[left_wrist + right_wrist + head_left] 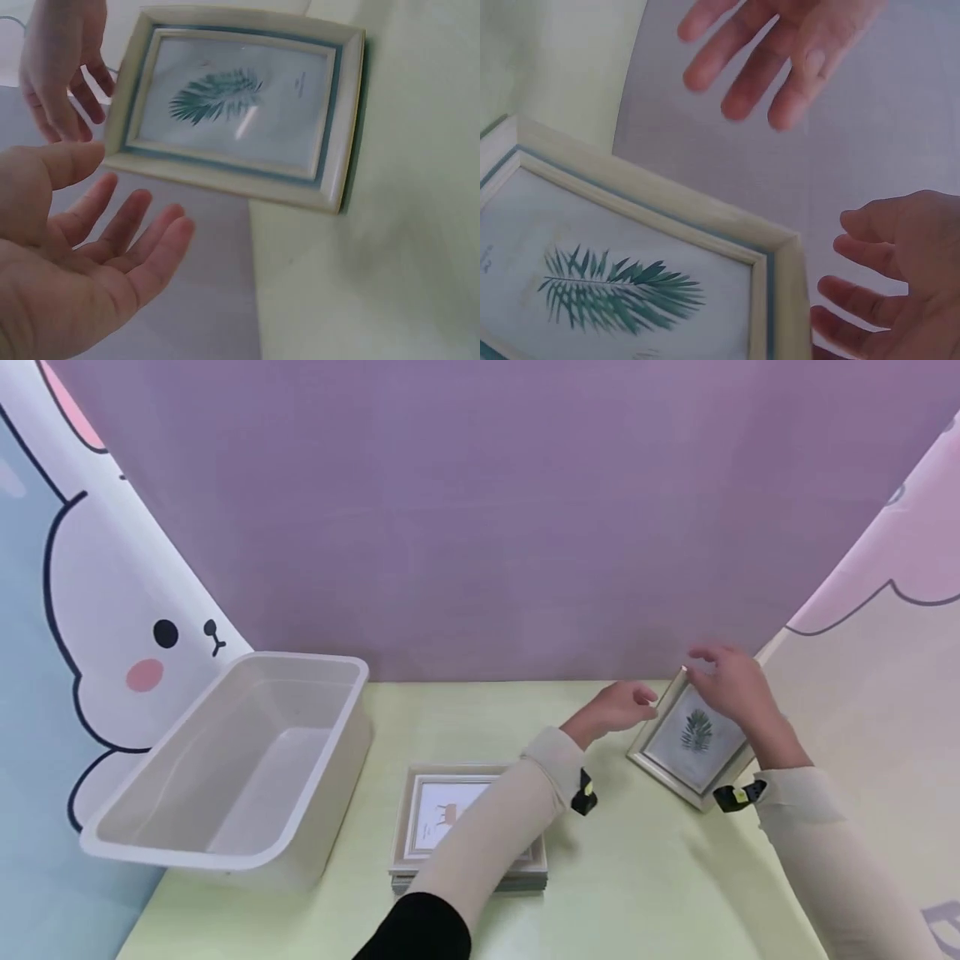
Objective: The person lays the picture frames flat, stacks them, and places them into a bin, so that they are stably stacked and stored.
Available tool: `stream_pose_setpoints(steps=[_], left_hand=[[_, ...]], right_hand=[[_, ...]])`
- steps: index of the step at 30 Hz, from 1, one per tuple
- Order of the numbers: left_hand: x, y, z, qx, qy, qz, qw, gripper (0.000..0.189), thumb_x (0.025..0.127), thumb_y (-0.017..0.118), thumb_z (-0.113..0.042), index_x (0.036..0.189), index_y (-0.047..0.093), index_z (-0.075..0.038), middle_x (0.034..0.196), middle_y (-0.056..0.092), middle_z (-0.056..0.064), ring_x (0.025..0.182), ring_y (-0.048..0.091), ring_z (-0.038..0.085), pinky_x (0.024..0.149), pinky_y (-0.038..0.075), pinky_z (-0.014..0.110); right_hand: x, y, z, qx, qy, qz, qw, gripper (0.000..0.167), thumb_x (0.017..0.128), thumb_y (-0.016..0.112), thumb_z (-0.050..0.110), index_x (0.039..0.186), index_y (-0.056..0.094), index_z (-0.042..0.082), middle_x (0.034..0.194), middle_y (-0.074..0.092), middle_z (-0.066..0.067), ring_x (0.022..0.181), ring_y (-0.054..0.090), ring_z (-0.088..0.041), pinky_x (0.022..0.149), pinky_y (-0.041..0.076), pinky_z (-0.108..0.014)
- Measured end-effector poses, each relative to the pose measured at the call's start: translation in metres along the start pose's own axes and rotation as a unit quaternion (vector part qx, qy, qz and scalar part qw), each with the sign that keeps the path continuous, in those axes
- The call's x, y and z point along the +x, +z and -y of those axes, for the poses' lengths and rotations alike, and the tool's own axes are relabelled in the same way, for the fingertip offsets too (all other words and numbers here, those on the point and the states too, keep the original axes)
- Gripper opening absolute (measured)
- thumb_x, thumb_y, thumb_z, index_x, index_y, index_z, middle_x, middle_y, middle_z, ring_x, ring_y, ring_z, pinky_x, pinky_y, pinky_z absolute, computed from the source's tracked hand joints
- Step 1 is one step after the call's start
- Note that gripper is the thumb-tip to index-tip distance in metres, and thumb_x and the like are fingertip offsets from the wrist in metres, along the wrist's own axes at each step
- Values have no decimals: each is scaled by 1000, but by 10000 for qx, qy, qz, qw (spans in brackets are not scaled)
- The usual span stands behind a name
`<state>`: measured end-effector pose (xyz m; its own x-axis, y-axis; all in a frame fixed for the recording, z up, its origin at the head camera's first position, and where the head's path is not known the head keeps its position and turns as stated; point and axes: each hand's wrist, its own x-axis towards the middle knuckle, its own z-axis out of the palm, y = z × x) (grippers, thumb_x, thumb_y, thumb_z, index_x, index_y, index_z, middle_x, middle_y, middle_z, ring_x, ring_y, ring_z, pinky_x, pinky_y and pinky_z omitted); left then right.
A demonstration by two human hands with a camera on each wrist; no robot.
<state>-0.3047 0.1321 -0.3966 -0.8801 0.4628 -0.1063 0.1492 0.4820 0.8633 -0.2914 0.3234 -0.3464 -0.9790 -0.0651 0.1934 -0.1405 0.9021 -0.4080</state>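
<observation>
Head view: left hand (621, 706) and right hand (733, 687), loosely spread, hold nothing; picture frame (692, 745) probably stiff, fragile-faced, best gripped edgewise.

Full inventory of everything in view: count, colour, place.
Bin: 1, off-white, left side of table
Frame stack: 1, cream top frame with animal print, table centre; frames beneath not countable
Leaf-print frame: 1, cream with blue-green inner line, tilted at far right of table
Table: 1, pale yellow-green, under everything
Backdrop: 1, purple, behind table
Left panel: 1, blue and white with cartoon face, beside bin
Right panel: 1, pink and beige, right side
Wrist devices: 2, black with yellow-green, one per wrist
Sleeves: 2, cream, black section on left arm
Left hand: 1, left of leaf-print frame
Right hand: 1, at leaf-print frame's upper edge
</observation>
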Motion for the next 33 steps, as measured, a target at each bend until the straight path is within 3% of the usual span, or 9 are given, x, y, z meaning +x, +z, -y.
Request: stream_pose_setpoints(steps=[5,11,14,20,26,33], left_hand=[[13,23,-1,-89,-256,-393,9989,36,95,70,-26,130,65,-19,130,66,-1,114,62,10,94,51,23],[23,41,9,-543,-524,-513,9958,45,95,70,-29,138,57,-23,142,61,3,127,60,16,103,50,28],[26,45,19,-682,-555,-505,9948,42,96,70,-29,136,58,-25,138,64,2,123,62,16,101,51,29],[29,49,30,-1029,-355,-587,9923,32,98,68,-25,129,62,-26,123,71,-2,108,68,12,90,54,28],[31,52,35,-1390,-394,-669,9872,28,96,70,-21,122,61,-29,129,69,3,111,67,17,90,54,31],[35,58,41,-1372,-422,-1127,9832,24,96,66,-8,114,62,-24,110,74,0,95,67,10,80,53,24]], right_hand=[[-4,3,-11,-244,172,214,9993,47,101,58,22,140,51,-3,135,50,-40,117,51,-57,90,44,-71],[-9,8,-21,-268,271,370,9986,40,102,55,20,139,55,5,131,56,-38,105,59,-53,79,49,-65],[-8,11,-21,-344,225,367,9985,41,102,55,19,140,55,7,131,57,-37,103,60,-54,76,49,-63],[-4,13,-22,-679,-89,57,9976,38,100,55,15,137,58,6,118,63,-38,86,62,-49,67,48,-60],[-4,11,-15,-639,-53,131,9979,36,100,57,13,136,60,7,120,63,-36,90,62,-49,73,48,-62],[-5,14,-8,-580,16,263,9980,36,100,57,12,136,61,7,126,62,-35,96,62,-48,78,49,-63]])
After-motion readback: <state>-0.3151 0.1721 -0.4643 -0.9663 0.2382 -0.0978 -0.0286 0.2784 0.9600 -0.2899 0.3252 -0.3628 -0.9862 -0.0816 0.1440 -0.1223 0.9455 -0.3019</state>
